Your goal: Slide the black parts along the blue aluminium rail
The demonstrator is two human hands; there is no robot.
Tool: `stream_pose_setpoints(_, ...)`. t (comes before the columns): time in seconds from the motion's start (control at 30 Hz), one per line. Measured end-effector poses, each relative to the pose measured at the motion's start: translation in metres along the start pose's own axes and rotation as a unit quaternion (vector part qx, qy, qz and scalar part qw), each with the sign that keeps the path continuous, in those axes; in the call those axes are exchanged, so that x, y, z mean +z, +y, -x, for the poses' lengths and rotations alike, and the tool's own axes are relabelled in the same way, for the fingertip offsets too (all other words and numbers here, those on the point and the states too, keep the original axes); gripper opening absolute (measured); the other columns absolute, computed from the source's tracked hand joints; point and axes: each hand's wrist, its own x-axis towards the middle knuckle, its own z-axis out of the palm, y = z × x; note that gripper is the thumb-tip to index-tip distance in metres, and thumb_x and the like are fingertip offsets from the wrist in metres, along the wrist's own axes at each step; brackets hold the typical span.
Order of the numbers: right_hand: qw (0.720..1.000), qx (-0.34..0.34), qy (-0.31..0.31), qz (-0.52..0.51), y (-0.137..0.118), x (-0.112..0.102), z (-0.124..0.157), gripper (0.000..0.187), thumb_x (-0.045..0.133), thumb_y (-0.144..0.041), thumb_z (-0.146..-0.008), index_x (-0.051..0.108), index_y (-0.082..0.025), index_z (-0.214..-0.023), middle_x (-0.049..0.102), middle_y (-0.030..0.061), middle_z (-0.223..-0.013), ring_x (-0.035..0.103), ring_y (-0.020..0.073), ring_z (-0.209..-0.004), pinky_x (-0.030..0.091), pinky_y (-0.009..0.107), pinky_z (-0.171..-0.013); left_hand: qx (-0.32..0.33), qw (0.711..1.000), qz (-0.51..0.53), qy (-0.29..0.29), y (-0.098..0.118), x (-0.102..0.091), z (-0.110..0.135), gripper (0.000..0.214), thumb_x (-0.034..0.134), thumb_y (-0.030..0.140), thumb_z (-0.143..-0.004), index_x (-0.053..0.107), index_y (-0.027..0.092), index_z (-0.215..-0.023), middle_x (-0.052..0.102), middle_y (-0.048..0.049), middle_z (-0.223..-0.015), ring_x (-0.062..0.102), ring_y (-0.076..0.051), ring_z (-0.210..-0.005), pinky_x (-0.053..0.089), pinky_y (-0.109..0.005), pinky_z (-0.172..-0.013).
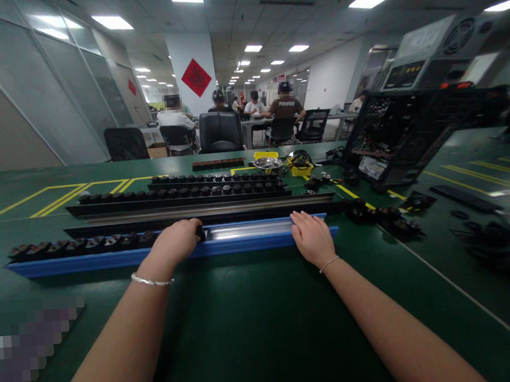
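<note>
A long blue rail (81, 263) with a shiny metal channel lies across the green table in front of me. Its left part carries a row of small black parts (93, 243). My left hand (177, 242) is closed over the row's right end, its fingers on a small black part (201, 234) that sits in the channel; its exact kind is unclear. Near the rail's right end, my right hand (313, 237) lies across the rail and grips it, fingers towards the far edge. Bare metal channel (249, 231) shows between my hands.
Behind the blue rail lie an empty black rail (212, 210) and further black rails (177, 202) with rows of parts. A metal dish (267, 163), loose black parts (388, 219) and a tilted black case (386, 138) stand rightward. A pixelated patch (26, 352) covers the lower left.
</note>
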Motion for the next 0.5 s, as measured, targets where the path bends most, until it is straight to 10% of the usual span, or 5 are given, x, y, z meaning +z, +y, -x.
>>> stream_pose_setpoints(0.5, 1.0, -0.002, -0.003, 0.001, 0.001, 0.0, 0.0, 0.044, 0.03, -0.03, -0.092, 0.057, -0.015, -0.124, 0.056, 0.0061, -0.129, 0.046, 0.0212, -0.123, 0.031, 0.04, -0.102, 0.03, 0.996, 0.08, 0.025, 0.011, 0.005, -0.005, 0.04, 0.054, 0.021, -0.079, 0.057, 0.018, -0.119, 0.063, -0.0098, -0.118, 0.059, -0.024, -0.106, 0.044, -0.032, -0.091)
